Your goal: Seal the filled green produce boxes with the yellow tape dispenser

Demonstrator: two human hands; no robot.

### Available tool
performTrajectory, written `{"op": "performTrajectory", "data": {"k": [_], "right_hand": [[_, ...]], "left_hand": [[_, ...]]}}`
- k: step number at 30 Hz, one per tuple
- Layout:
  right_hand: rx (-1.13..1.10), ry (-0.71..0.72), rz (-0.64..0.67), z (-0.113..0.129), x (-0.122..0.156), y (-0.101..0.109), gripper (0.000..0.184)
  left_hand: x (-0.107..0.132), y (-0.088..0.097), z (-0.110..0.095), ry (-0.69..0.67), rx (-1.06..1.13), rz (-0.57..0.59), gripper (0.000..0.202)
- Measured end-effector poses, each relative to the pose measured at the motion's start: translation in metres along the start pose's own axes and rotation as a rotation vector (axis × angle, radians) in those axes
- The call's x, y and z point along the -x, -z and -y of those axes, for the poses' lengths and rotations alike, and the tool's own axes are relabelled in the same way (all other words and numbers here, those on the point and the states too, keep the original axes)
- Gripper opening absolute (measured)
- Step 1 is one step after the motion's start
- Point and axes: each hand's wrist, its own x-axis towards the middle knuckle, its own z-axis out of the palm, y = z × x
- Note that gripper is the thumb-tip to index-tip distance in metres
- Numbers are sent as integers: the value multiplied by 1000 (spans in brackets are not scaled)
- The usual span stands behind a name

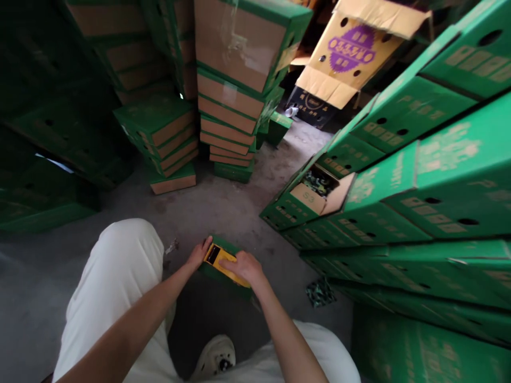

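1. A white shoe [219,352] rests on the floor [275,271] between the legs of the person's white trousers [120,266].
2. The right hand [248,267] holds the yellow device [222,257], thumb laid along its top.
3. The left hand [197,254] meets the device's dark-windowed left end; its fingers are partly hidden, so I cannot tell whether it grips.
4. The device is over a green box [217,275], slanting from near the box's left edge towards its right edge; whether they touch is unclear.
5. A patterned packet [320,292] lies right of the box, near the foot of the carton wall [451,175]; a scrap [172,246] lies by the left knee.
6. In that wall, an open carton [309,198] marked S3 shows dark contents.
7. Farther off stand a low stack [173,125], a taller stack [235,42] and a purple-printed carton [369,40].
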Motion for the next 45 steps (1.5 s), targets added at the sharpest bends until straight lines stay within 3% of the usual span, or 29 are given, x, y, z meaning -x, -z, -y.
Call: {"op": "performTrajectory", "data": {"k": [3,8,11,13,15,16,19,22,29,32,35,41,45], "right_hand": [[-67,33,12,-19,7,0,66],[-133,-70,46,-92,19,-4,64],[-96,-102,14,-120,24,-8,64],[-102,-107,2,-125,25,-9,62],[-106,-119,4,-123,26,-10,60],[-107,-123,12,-122,25,-10,59],[-124,-114,38,-119,24,-10,60],[-158,-104,31,-121,22,-12,64],[-244,-70,130,-159,32,-19,60],[-203,-113,99,-174,35,-14,62],[-121,-123,60,-173,35,-7,64],[-165,-114,101,-165,39,-6,63],[-300,21,231,-210,58,-10,57]], "left_hand": [[2,1,0,-22,-39,-22,67],[0,4,-3,36,-93,-58,70],[2,2,-5,34,-169,-52,75],[9,-5,-6,-62,-315,-185,74],[20,-16,-5,-283,-529,-316,71],[27,-22,-5,-431,-642,-319,70],[45,-39,-2,-871,-906,-47,70],[55,-49,-2,-1063,-1006,172,89],[50,-49,-4,-1050,-1039,205,102],[52,-48,-5,-1044,-1045,202,101],[58,-54,-8,-1072,-1061,186,102],[59,-80,-10,-1236,-1145,320,99],[55,-84,-4,-1227,-1219,279,95]]}}
